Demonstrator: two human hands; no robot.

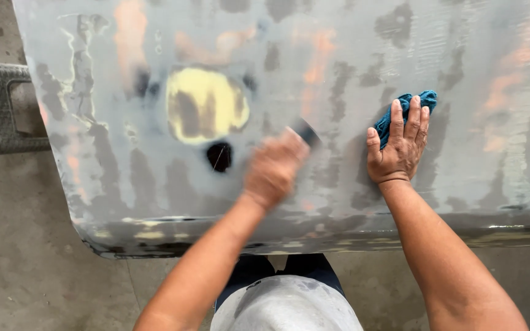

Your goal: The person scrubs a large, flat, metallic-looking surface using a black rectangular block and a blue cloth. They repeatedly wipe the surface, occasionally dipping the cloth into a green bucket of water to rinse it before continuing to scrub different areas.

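Sanding of the grey panel [338,55] appears to be in hand. The left hand [274,167], blurred, is clenched around a dark sanding block [307,132] pressed on the panel's middle. The right hand [399,147] lies flat, fingers released, pinning a blue rag [413,103]. Next strokes likely call for even pressure near the yellow filler patch [207,104]. The panel is mottled; a concrete floor [19,257] lies below.
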